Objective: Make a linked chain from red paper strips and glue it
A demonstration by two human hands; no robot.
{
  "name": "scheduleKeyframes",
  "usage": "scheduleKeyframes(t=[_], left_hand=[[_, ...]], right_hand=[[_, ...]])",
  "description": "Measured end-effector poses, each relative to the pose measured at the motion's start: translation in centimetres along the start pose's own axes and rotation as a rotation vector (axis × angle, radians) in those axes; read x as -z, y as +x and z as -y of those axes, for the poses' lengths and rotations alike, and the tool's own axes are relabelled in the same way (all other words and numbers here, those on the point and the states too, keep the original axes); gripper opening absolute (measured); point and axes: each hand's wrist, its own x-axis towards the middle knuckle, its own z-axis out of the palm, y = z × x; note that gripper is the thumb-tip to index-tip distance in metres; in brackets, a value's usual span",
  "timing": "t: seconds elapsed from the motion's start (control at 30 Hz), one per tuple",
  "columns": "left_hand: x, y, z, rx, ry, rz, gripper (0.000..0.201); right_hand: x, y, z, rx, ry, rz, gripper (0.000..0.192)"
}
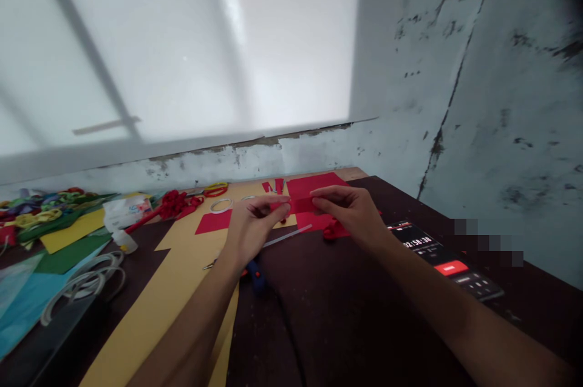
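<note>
Between my two hands a small red strip (302, 204), paper or ribbon by its look, is stretched above the table. Its left end is pinched by the thumb and fingers of my left hand (252, 220). My right hand (350, 209) pinches the right end in the same way. Just below the right hand lies a red ribbon piece (334, 229), partly covered. A translucent glue stick (288, 235) rests on the table under the hands. Near my left wrist is a blue glue gun (255, 277), partly hidden by the forearm, its dark cable running toward me.
Red sheets (319, 180) and tan paper (150, 308) cover parts of the dark table (273, 338). Scissors (215, 189), a tape roll (221, 205) and a red ribbon bundle (175, 205) lie behind. A phone (444, 262) sits right; coiled white cable (86, 280) is left.
</note>
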Motion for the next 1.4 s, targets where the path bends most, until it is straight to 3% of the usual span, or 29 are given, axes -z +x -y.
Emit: scheduleKeyframes(t=[0.27,0.5,0.83,1.4], left_hand=[[-0.3,-0.3,0.1,-0.007,0.016,0.022,0.021],[-1.0,-0.7,0.4,0.054,-0.126,0.113,0.022],[-0.5,-0.3,0.1,0.062,-0.143,0.039,0.025],[-0.4,-0.4,0.0,0.050,-0.155,0.053,0.023]], right_hand=[[-0.1,-0.2,0.3,0.067,-0.124,0.061,0.012],[-0.6,-0.5,0.7,0.088,-0.202,0.093,0.011],[-0.5,-0.4,0.7,0.134,-0.242,0.031,0.010],[-0.4,-0.4,0.6,0.110,-0.228,0.028,0.011]])
